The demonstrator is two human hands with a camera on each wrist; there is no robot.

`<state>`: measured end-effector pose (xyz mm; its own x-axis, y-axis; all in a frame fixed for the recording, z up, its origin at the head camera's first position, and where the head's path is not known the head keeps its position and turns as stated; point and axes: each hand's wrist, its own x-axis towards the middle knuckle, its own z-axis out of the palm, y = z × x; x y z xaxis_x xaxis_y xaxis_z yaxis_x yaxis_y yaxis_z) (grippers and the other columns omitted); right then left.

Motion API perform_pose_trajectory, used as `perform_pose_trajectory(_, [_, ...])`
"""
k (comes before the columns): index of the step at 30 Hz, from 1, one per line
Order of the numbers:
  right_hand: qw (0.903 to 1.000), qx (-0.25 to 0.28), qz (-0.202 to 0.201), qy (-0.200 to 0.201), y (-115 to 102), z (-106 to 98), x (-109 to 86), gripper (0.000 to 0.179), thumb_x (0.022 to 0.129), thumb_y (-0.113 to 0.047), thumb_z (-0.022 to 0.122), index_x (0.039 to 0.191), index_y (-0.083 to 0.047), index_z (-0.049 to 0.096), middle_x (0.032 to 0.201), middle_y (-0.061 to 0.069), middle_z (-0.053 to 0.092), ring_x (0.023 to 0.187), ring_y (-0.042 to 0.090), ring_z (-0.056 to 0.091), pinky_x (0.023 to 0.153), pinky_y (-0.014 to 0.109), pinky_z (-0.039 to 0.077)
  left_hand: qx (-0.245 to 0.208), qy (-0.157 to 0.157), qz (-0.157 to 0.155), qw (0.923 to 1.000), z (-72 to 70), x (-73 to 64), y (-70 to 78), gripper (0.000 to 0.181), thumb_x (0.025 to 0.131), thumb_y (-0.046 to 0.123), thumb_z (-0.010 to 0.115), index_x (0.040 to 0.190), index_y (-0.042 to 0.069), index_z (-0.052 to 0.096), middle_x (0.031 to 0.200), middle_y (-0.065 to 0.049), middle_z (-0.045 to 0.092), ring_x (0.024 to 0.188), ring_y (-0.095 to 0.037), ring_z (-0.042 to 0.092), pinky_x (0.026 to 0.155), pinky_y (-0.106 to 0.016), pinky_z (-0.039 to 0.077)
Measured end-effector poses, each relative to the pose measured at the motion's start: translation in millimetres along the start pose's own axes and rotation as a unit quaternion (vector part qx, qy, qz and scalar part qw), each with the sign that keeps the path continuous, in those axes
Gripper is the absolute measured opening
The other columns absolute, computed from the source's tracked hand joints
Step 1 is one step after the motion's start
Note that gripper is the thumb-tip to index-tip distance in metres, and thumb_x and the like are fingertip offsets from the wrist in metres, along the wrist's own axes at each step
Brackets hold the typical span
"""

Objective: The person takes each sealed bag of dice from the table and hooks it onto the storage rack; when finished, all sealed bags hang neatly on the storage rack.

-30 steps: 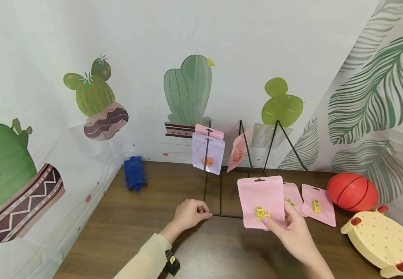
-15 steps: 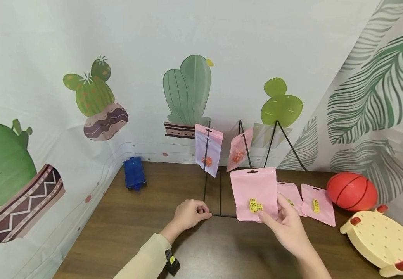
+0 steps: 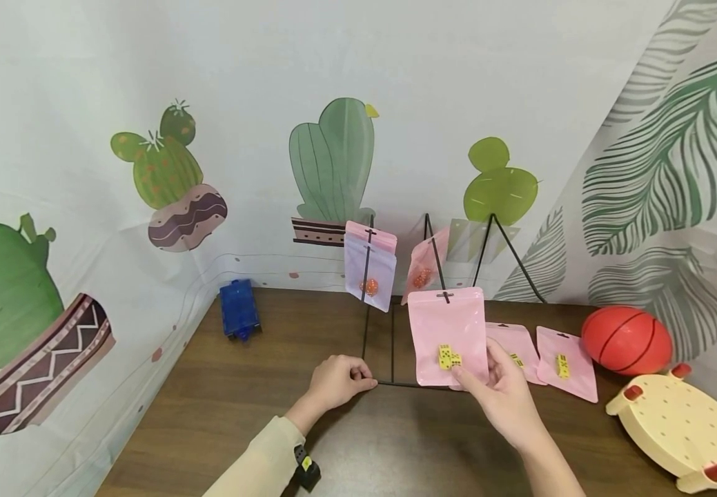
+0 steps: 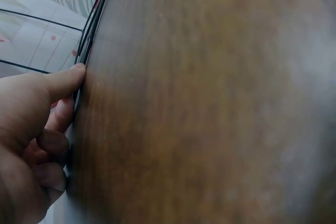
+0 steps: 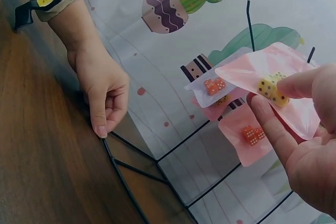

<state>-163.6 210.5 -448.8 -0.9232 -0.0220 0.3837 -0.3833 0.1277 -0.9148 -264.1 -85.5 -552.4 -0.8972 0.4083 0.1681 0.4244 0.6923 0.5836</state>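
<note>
My right hand (image 3: 501,397) pinches a pink zip bag (image 3: 445,317) by its lower right side, thumb in front. Yellow dice (image 3: 448,357) show inside it. The bag's hang hole lines up with the front tip of the middle prong of a black wire rack (image 3: 408,384), and the tip shows in the hole. My left hand (image 3: 336,382) grips the front left corner of the rack's base; in the left wrist view its thumb (image 4: 68,80) lies on the wire. A lilac bag (image 3: 367,266) with orange dice hangs on the left prong before a pink one.
Another pink bag (image 3: 425,259) with orange dice hangs on the middle prong. Two pink bags, one of them a flat bag (image 3: 572,345), lie at right. Beyond are a red ball (image 3: 626,340) and a cream footed board (image 3: 684,428). A blue object (image 3: 239,307) sits back left.
My right hand has brought the pink bag up and to the left, onto the middle prong's tip. The lilac bag has swung slightly on its prong. My left hand has stayed put.
</note>
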Motion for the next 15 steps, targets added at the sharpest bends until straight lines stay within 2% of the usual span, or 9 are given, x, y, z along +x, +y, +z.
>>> perform_pose_trajectory(6, [0.9991, 0.034, 0.024, 0.006, 5.8, 3.9, 9.7, 0.047, 0.094, 0.008, 0.07, 0.137, 0.009, 0.049, 0.111, 0.016, 0.068, 0.093, 0.015, 0.072, 0.073, 0.037, 0.061, 0.001, 0.002, 0.001, 1.0, 0.2, -0.3, -0.7, 0.013, 0.088, 0.041, 0.083, 0.082, 0.035, 0.074, 0.066, 0.021, 0.057, 0.057, 0.0, 0.051, 0.053, -0.027, 0.039])
perform_pose_trajectory(11, [0.9974, 0.048, 0.037, 0.038, 11.4, 10.3, 24.7, 0.043, 0.096, 0.006, 0.07, 0.134, 0.01, 0.051, 0.108, 0.015, 0.068, 0.088, 0.015, 0.073, 0.072, 0.036, 0.06, 0.005, 0.002, -0.004, 1.0, 0.7, -0.2, -1.1, 0.013, 0.088, 0.042, 0.084, 0.082, 0.035, 0.075, 0.066, 0.021, 0.057, 0.058, 0.0, 0.051, 0.053, -0.027, 0.039])
perform_pose_trajectory(15, [0.9955, 0.052, 0.044, 0.065, 16.4, 15.2, 40.5, 0.04, 0.097, 0.004, 0.069, 0.132, 0.011, 0.052, 0.107, 0.021, 0.067, 0.087, 0.014, 0.072, 0.073, 0.035, 0.061, 0.005, 0.0, -0.005, 1.0, 1.0, -0.2, -0.6, 0.013, 0.088, 0.042, 0.083, 0.082, 0.034, 0.075, 0.066, 0.021, 0.057, 0.057, 0.0, 0.051, 0.053, -0.027, 0.039])
